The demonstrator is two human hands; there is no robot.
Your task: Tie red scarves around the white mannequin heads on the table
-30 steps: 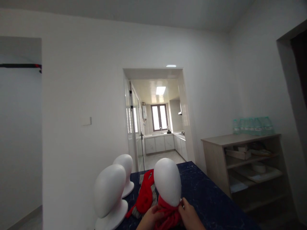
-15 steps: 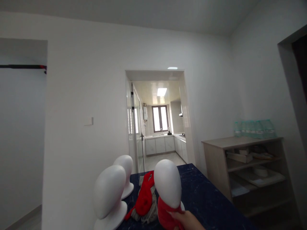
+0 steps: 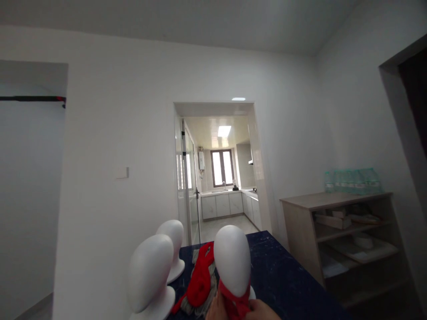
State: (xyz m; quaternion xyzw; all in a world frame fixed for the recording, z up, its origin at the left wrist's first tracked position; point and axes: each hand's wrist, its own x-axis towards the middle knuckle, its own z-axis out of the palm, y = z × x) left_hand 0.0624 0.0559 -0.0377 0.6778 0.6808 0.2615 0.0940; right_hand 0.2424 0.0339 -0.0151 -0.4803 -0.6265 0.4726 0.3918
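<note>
A white foam mannequin head [image 3: 232, 260] stands on the dark blue marbled table [image 3: 283, 284] with a red scarf [image 3: 236, 301] round its neck. Both my hands sit at the bottom edge, just below that neck. My left hand [image 3: 216, 309] and my right hand [image 3: 263, 310] are closed on the red scarf at either side of it. Only the tops of the hands show. Two more white heads [image 3: 148, 273] stand at the table's left.
A heap of red and grey cloth [image 3: 199, 282] lies between the heads. A wooden shelf unit [image 3: 336, 231] with boxes and green bottles on top stands at the right. Straight ahead a doorway [image 3: 218, 169] opens to a kitchen.
My left hand dropped out of view half a second ago and is back on the scarf. The camera has tilted up slightly, so both hands sit lower in the picture.
</note>
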